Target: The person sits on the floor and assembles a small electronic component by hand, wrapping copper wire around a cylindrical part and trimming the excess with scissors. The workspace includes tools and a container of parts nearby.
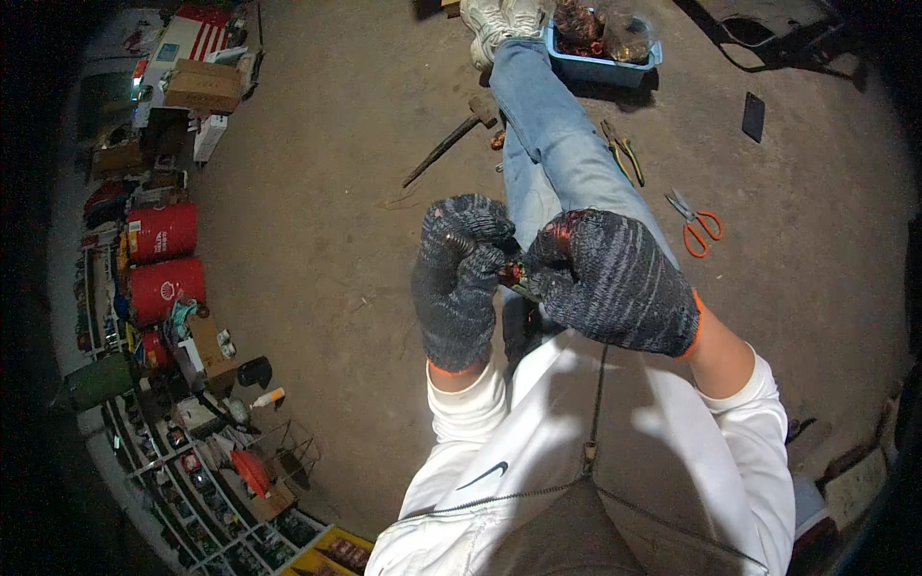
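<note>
Pinched between the left hand [457,288] and right hand [619,283], both closed on it, the red-green piece [512,276] seemed light and fairly stiff, probably best gripped at its ends.

Sm. red-green piece [512,276] was mostly hidden btwn the L hand [464,278] & R hand [612,280], too sm. to ID. Gloves covered all fingertips. Top edge cut off the shoes [499,24] & back of the blue bin [603,70]; a clear bag [629,40] partly hid its contents. Bottom edge cut the yellow crate [309,560] & white jacket [437,514]. Dark rim swallowed the far L side of the shelving [187,480].
</note>
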Available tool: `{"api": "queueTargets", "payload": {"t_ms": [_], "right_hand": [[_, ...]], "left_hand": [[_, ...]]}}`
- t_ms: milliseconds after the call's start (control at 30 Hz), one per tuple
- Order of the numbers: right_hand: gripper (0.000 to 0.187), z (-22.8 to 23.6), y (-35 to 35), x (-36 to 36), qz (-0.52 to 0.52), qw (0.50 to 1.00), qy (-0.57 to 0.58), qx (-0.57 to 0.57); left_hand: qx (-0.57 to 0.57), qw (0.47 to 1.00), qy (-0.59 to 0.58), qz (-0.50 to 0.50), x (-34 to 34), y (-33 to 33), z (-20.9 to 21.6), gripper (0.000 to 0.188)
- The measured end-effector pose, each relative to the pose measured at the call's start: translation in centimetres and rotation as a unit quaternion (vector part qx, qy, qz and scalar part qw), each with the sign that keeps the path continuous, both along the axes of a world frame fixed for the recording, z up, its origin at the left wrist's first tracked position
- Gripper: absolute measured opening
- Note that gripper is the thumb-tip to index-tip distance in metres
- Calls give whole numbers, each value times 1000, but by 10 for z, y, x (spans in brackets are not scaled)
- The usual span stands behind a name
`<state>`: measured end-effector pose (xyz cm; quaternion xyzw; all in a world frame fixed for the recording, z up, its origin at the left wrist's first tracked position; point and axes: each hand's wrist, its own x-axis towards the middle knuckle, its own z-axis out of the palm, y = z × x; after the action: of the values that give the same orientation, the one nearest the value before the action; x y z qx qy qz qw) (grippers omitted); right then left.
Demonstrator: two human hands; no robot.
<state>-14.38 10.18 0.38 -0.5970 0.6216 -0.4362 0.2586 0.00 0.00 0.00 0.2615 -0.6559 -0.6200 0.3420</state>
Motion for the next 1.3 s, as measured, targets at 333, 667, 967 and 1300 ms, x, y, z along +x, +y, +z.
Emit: {"api": "queueTargets", "payload": {"t_ms": [333, 667, 967, 1300], "right_hand": [[7, -16, 2, 31, -29, 981, 166, -102], [23, -16, 3, 26, 10, 992, 60, -109], [38, -27, 9, 12, 53, 993, -83, -70], [14, -30, 14, 3, 6, 985, -122, -123]], "left_hand": [[-97, 989, 41, 107, -6, 12, -9, 17], [-60, 980, 153, 115, -12, 19, -18, 18], [46, 991, 116, -40, -4, 7, -21, 15], [144, 987, -42, -60, 2, 21, -9, 53]]}}
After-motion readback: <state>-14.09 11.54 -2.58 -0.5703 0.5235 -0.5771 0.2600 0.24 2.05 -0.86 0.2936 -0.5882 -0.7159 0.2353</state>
